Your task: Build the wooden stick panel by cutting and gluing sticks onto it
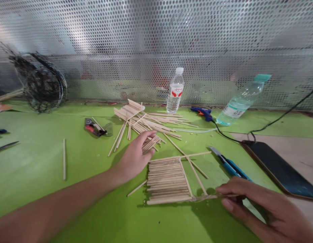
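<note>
A flat panel of wooden sticks (167, 179), laid side by side, rests on the green table with longer sticks jutting out at its right. My right hand (260, 206) pinches the end of the stick that extends from the panel's near right corner. Above the panel, my left hand (136, 153) curls its thumb and fingers around a small bunch of short wooden sticks (150, 144). Behind that hand lies a loose pile of sticks (161, 126), with a small built stick piece (128, 109) on its left side.
A blue utility knife (231, 165) and a phone (283, 168) lie at right. Behind stand a white-capped bottle (176, 91) and a tilted green-capped bottle (242, 101), near a blue glue gun (203, 113) with its cord. Cutters (94, 127), a single stick (64, 159) and coiled wire (45, 84) are at left.
</note>
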Available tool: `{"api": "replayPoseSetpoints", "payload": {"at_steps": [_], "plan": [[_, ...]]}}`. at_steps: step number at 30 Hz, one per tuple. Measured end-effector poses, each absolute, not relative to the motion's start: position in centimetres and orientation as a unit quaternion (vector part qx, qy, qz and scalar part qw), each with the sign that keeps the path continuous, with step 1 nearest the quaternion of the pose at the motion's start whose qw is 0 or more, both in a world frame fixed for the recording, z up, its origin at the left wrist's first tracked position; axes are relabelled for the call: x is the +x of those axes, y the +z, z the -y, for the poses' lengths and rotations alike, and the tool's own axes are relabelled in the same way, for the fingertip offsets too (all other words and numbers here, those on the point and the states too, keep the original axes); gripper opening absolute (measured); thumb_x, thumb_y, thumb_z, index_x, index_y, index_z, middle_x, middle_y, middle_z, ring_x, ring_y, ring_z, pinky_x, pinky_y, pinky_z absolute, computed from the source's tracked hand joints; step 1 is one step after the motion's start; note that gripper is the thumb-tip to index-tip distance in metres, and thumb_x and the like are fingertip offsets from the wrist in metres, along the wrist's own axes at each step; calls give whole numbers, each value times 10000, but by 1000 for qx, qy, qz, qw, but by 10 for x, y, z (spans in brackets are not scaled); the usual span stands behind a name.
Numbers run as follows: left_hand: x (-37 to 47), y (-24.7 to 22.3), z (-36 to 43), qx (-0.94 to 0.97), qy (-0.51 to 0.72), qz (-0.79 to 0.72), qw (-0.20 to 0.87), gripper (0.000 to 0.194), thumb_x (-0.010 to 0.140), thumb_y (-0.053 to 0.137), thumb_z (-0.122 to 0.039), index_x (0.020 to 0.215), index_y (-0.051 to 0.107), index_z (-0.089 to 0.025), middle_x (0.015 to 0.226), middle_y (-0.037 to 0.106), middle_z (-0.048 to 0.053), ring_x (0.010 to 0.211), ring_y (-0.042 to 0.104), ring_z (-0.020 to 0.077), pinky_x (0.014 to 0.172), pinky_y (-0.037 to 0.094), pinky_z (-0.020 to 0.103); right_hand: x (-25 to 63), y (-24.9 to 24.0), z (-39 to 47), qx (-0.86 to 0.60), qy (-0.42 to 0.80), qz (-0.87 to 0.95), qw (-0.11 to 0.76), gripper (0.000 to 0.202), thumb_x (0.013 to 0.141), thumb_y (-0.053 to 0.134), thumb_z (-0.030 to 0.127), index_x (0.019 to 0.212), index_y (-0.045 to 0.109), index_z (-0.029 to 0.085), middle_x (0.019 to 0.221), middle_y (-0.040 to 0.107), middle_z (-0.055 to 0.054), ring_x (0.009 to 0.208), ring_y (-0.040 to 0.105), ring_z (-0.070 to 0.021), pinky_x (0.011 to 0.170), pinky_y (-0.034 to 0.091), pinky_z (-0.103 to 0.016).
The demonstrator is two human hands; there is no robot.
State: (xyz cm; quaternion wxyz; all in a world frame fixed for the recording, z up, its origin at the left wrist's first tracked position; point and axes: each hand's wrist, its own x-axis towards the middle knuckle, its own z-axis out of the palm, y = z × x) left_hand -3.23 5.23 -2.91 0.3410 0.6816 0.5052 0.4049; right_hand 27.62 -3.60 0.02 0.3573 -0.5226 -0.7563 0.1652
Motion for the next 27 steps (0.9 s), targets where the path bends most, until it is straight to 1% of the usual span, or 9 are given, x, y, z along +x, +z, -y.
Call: {"api": "replayPoseSetpoints", "payload": {"at_steps": [2, 5, 7, 9, 11, 13, 16, 21, 27], "plan": [[-33, -31, -54, 693, 407, -495, 330, 542, 895, 683, -118, 1373, 622, -365, 1347, 665, 56, 1235, 626, 276, 1107, 490, 547, 276, 0, 36, -513, 158, 772, 340, 134, 855, 738, 437, 858, 812, 325, 813, 769, -39, 689, 740, -219, 619, 611, -251], [-33, -34, -55, 717, 392, -482, 315, 430, 896, 676, -109, 1259, 693, -339, 1367, 654, 49, 1287, 593, 277, 1160, 443, 578, 276, -1, 36, -480, 154, 810, 300, 110, 884, 719, 368, 899, 814, 315, 809, 765, -44, 673, 740, -210, 593, 602, -238], [-33, -34, -55, 727, 380, -476, 316, 323, 906, 662, -115, 1151, 730, -314, 1332, 666, 44, 1251, 612, 262, 1143, 464, 574, 276, -3, 36, -464, 151, 823, 292, 115, 905, 696, 337, 895, 805, 302, 779, 751, -42, 644, 729, -196, 565, 588, -226], [-32, -33, -54, 727, 383, -472, 318, 259, 924, 637, -129, 1096, 735, -296, 1259, 688, 50, 1163, 650, 244, 1077, 523, 555, 278, -5, 36, -453, 153, 830, 287, 120, 919, 680, 327, 892, 790, 290, 764, 735, -38, 634, 716, -185, 556, 580, -223], [-32, -31, -52, 731, 401, -468, 293, 261, 928, 616, -120, 1092, 724, -292, 1186, 705, 52, 1117, 661, 242, 1039, 544, 553, 280, -7, 36, -432, 161, 843, 275, 112, 930, 664, 302, 913, 773, 280, 762, 721, -34, 631, 706, -174, 550, 571, -218], [-31, -29, -49, 752, 402, -461, 248, 283, 924, 609, -111, 1108, 715, -299, 1140, 715, 47, 1115, 656, 251, 1055, 523, 579, 282, -9, 37, -413, 164, 856, 264, 105, 941, 648, 262, 948, 752, 272, 785, 718, -33, 655, 707, -168, 573, 571, -214], [-30, -26, -44, 804, 342, -441, 205, 260, 952, 596, -173, 1132, 724, -311, 1144, 720, 45, 1117, 646, 267, 1049, 510, 609, 282, -10, 39, -403, 168, 866, 244, 104, 955, 639, 224, 1005, 717, 272, 830, 713, -29, 712, 710, -160, 621, 573, -213], [-30, -24, -40, 875, 214, -393, 186, 263, 1006, 551, -364, 1161, 740, -265, 1182, 722, 53, 1213, 584, 299, 1036, 502, 615, 279, -9, 42, -393, 194, 870, 225, 127, 982, 601, 180, 1043, 665, 271, 860, 680, -17, 748, 685, -137, 638, 543, -209], [-28, -21, -41, 870, 207, -402, 197, 249, 1015, 537, -370, 1100, 721, -225, 1163, 716, 59, 1186, 591, 281, 1058, 481, 616, 281, -9, 43, -406, 245, 849, 234, 128, 981, 617, 188, 1062, 670, 271, 895, 681, -16, 787, 673, -140, 680, 522, -233]]}}
